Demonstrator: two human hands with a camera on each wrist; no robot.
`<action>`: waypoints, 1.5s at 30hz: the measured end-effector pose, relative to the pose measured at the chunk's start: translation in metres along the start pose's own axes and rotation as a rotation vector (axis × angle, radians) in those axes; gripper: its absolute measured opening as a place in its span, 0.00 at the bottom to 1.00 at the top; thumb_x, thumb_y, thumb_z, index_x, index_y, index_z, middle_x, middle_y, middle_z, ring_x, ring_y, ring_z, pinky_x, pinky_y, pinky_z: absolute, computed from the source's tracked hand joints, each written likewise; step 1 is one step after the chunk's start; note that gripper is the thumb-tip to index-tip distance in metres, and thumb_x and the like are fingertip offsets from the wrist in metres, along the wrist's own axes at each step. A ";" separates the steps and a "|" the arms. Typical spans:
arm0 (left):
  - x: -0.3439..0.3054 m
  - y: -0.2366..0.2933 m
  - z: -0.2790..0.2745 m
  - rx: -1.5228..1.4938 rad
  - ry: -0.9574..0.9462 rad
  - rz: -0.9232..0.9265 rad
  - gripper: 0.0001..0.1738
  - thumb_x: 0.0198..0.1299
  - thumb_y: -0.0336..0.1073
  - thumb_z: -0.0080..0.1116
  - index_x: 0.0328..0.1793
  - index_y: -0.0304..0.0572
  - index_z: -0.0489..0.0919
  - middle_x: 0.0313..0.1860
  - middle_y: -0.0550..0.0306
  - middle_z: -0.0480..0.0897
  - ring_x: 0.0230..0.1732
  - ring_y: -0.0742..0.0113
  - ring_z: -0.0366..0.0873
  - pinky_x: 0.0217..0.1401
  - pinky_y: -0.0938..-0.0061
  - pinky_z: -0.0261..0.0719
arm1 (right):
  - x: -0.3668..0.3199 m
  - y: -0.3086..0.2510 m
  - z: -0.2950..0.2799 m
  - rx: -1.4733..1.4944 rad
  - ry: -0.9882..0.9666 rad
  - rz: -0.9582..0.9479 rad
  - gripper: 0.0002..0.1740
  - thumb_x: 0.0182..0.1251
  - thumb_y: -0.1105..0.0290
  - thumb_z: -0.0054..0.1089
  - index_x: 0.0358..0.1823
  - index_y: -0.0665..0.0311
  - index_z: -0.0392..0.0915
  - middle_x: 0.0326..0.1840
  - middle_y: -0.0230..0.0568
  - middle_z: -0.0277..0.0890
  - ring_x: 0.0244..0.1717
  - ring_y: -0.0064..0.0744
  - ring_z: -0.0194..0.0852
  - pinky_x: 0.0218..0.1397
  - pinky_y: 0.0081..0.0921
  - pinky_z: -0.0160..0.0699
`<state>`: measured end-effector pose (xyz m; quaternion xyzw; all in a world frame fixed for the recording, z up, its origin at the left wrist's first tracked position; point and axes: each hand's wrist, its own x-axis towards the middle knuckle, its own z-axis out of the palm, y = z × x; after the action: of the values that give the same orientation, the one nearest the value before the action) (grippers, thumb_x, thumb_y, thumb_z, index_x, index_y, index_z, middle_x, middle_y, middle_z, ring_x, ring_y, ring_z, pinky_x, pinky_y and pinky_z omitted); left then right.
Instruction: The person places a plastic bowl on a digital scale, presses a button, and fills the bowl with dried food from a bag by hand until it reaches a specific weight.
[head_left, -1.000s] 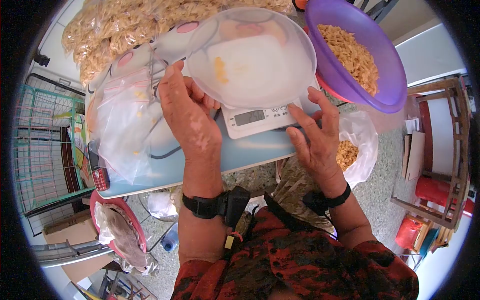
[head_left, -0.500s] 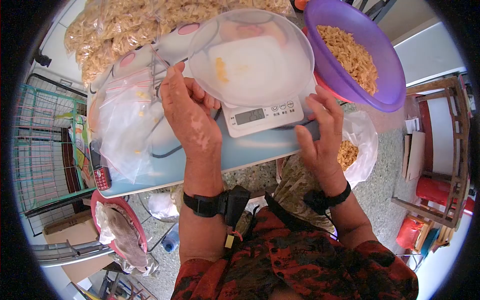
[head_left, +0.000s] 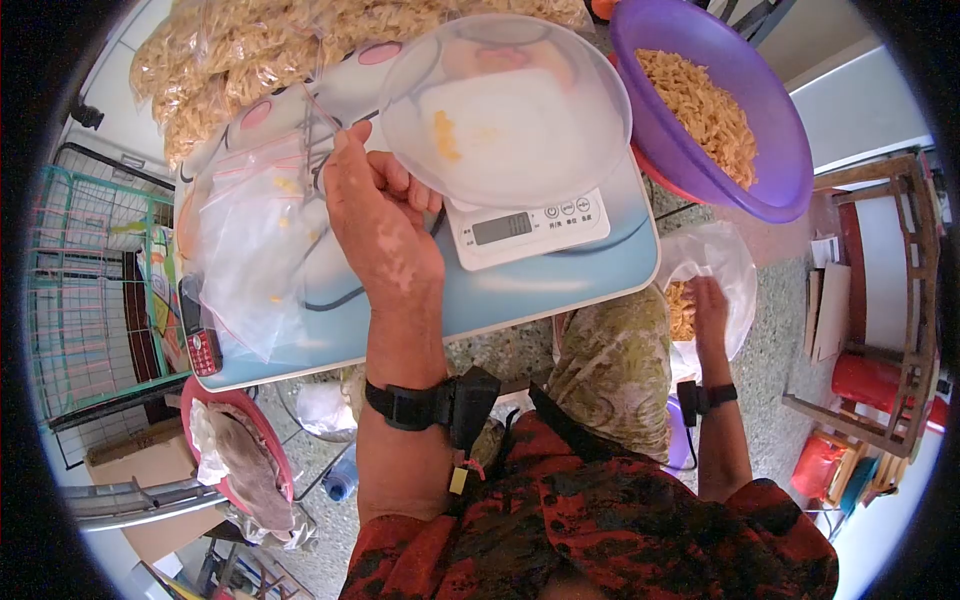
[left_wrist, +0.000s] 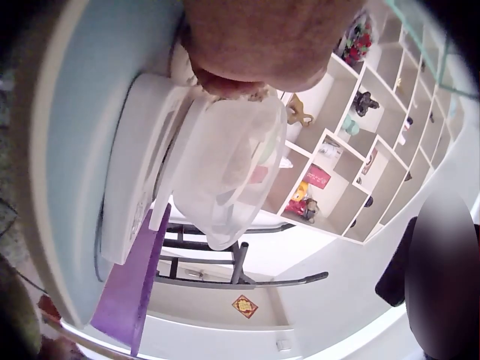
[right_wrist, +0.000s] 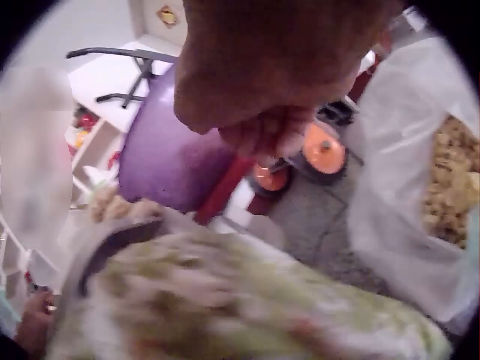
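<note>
A translucent white bowl (head_left: 520,135) sits tilted on a white digital scale (head_left: 530,238), with a small yellow smear in its base. My left hand (head_left: 385,225) is raised at the bowl's left side, thumb and forefinger pinching the red-striped edge of a clear zip bag (head_left: 318,100). Its other fingers curl close by the bowl's rim. Low on the right, my right hand (head_left: 710,310) is at the mouth of a white plastic bag (head_left: 735,270) with yellowish dried flakes (head_left: 680,312) inside. Those fingertips are hidden, so I cannot tell whether they hold flakes.
A purple basin (head_left: 785,180) of flakes stands right of the scale. Filled clear bags (head_left: 230,70) line the table's back. Zip bags (head_left: 245,255) and a red phone (head_left: 203,352) lie at left on the blue table (head_left: 450,300). My knee (head_left: 615,370) is below its edge.
My right hand has left the scale's buttons and moved right and down to the white bag of flakes. The left hand has hardly moved. The scale's displayed figure has changed.
</note>
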<state>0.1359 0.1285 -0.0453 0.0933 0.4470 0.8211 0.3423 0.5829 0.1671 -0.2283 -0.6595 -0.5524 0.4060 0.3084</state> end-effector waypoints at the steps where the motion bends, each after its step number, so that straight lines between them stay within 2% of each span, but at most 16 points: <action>1: 0.000 -0.001 -0.001 0.001 -0.008 0.003 0.22 0.73 0.51 0.53 0.56 0.39 0.71 0.24 0.65 0.65 0.20 0.72 0.61 0.23 0.73 0.62 | 0.006 0.035 0.000 -0.233 -0.041 -0.061 0.14 0.76 0.62 0.53 0.49 0.66 0.78 0.46 0.46 0.80 0.41 0.35 0.77 0.47 0.32 0.75; 2: 0.001 -0.001 -0.003 0.004 -0.015 0.007 0.22 0.73 0.51 0.53 0.57 0.39 0.71 0.24 0.65 0.65 0.20 0.72 0.61 0.23 0.73 0.62 | 0.011 0.075 0.001 -0.464 -0.084 -0.122 0.16 0.74 0.62 0.55 0.55 0.65 0.77 0.51 0.49 0.79 0.47 0.41 0.78 0.53 0.37 0.76; 3: 0.001 0.000 -0.003 0.009 -0.009 0.008 0.22 0.73 0.51 0.53 0.57 0.39 0.71 0.24 0.65 0.65 0.20 0.72 0.61 0.23 0.73 0.63 | 0.020 0.140 0.000 -0.717 -0.112 -0.294 0.25 0.70 0.62 0.57 0.66 0.61 0.73 0.65 0.55 0.70 0.67 0.53 0.66 0.71 0.50 0.63; 6: 0.000 0.000 0.000 0.018 0.003 0.010 0.23 0.73 0.52 0.52 0.57 0.38 0.70 0.24 0.65 0.65 0.20 0.72 0.61 0.23 0.73 0.63 | 0.018 0.134 0.016 -0.934 -0.110 -0.060 0.35 0.65 0.59 0.61 0.72 0.62 0.65 0.74 0.55 0.60 0.76 0.60 0.49 0.79 0.55 0.46; 7: 0.000 -0.001 0.001 0.019 0.006 0.014 0.23 0.73 0.52 0.52 0.57 0.37 0.70 0.24 0.65 0.65 0.20 0.73 0.61 0.23 0.73 0.63 | 0.024 0.147 0.023 -0.882 -0.100 -0.120 0.42 0.62 0.56 0.64 0.74 0.65 0.59 0.75 0.56 0.58 0.76 0.65 0.49 0.80 0.56 0.44; 11: -0.001 -0.003 0.005 0.041 0.026 0.047 0.24 0.73 0.52 0.52 0.57 0.36 0.71 0.24 0.65 0.64 0.20 0.73 0.61 0.23 0.73 0.64 | 0.045 0.149 0.033 -0.735 -0.261 -0.155 0.44 0.58 0.53 0.65 0.72 0.67 0.60 0.74 0.57 0.58 0.76 0.67 0.46 0.80 0.59 0.41; 17: 0.003 -0.006 0.000 0.033 -0.012 0.056 0.23 0.74 0.51 0.51 0.57 0.36 0.71 0.23 0.66 0.64 0.21 0.73 0.62 0.23 0.74 0.64 | 0.057 0.143 0.024 -1.234 -0.166 -0.071 0.52 0.53 0.39 0.66 0.71 0.67 0.62 0.75 0.55 0.56 0.77 0.61 0.47 0.75 0.61 0.47; 19: 0.004 -0.006 0.001 0.026 -0.010 0.061 0.23 0.74 0.51 0.51 0.56 0.37 0.72 0.23 0.66 0.65 0.21 0.74 0.63 0.22 0.75 0.64 | 0.052 0.107 0.024 -1.062 -0.209 0.217 0.39 0.65 0.56 0.56 0.75 0.57 0.55 0.79 0.61 0.47 0.79 0.65 0.42 0.77 0.60 0.43; 22: 0.003 -0.006 0.002 0.044 0.006 0.065 0.22 0.74 0.51 0.51 0.56 0.38 0.74 0.25 0.66 0.68 0.21 0.75 0.64 0.21 0.76 0.65 | 0.072 0.219 0.029 -1.191 -0.166 0.162 0.34 0.72 0.58 0.50 0.76 0.55 0.52 0.80 0.61 0.47 0.80 0.60 0.43 0.77 0.58 0.43; 27: 0.006 -0.010 0.002 0.053 0.042 0.058 0.21 0.74 0.51 0.51 0.57 0.41 0.75 0.33 0.64 0.77 0.30 0.75 0.74 0.27 0.78 0.71 | 0.058 0.245 0.047 -1.466 -0.198 -0.078 0.36 0.71 0.52 0.48 0.74 0.65 0.62 0.81 0.60 0.46 0.81 0.63 0.38 0.72 0.75 0.40; 31: 0.001 -0.008 0.004 0.064 0.026 0.064 0.21 0.74 0.51 0.50 0.58 0.42 0.75 0.40 0.62 0.82 0.38 0.73 0.79 0.34 0.79 0.75 | 0.042 0.151 0.038 -0.937 -0.150 0.143 0.26 0.66 0.58 0.52 0.60 0.66 0.76 0.73 0.60 0.60 0.74 0.60 0.53 0.69 0.70 0.52; 35: 0.003 -0.008 0.005 0.046 0.041 0.051 0.22 0.74 0.52 0.50 0.58 0.42 0.75 0.40 0.62 0.81 0.38 0.73 0.79 0.34 0.80 0.75 | 0.048 0.135 0.031 -1.017 -0.313 0.236 0.26 0.63 0.56 0.56 0.57 0.65 0.78 0.67 0.58 0.66 0.69 0.58 0.61 0.72 0.61 0.54; 38: 0.003 -0.007 0.000 0.084 0.001 0.053 0.22 0.74 0.52 0.50 0.58 0.42 0.75 0.38 0.62 0.80 0.35 0.75 0.77 0.31 0.80 0.73 | 0.048 0.192 0.014 -0.919 -0.227 0.058 0.20 0.63 0.64 0.60 0.57 0.60 0.77 0.58 0.57 0.72 0.66 0.55 0.67 0.65 0.52 0.64; 40: 0.000 -0.005 0.004 0.106 0.010 0.059 0.22 0.74 0.52 0.50 0.58 0.42 0.75 0.37 0.63 0.80 0.34 0.76 0.76 0.30 0.80 0.71 | 0.043 0.205 0.005 -0.962 -0.208 -0.028 0.20 0.65 0.67 0.59 0.59 0.57 0.75 0.59 0.57 0.72 0.67 0.53 0.66 0.64 0.47 0.68; 43: 0.000 -0.005 0.004 0.088 0.008 0.049 0.22 0.74 0.52 0.50 0.58 0.41 0.75 0.35 0.63 0.79 0.32 0.77 0.74 0.28 0.81 0.69 | 0.035 0.198 -0.002 -1.325 -0.255 -0.071 0.25 0.70 0.64 0.55 0.68 0.53 0.69 0.72 0.56 0.64 0.74 0.53 0.58 0.73 0.42 0.62; 45: 0.000 -0.005 0.003 0.075 0.006 0.043 0.22 0.74 0.52 0.50 0.57 0.41 0.75 0.35 0.64 0.79 0.32 0.78 0.74 0.27 0.81 0.69 | 0.039 0.243 0.000 -1.467 -0.157 -0.161 0.31 0.71 0.60 0.53 0.74 0.53 0.62 0.77 0.54 0.56 0.78 0.53 0.51 0.77 0.45 0.53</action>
<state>0.1395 0.1325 -0.0478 0.1135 0.4764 0.8113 0.3194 0.7010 0.1571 -0.4437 -0.6225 -0.7488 -0.0453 -0.2230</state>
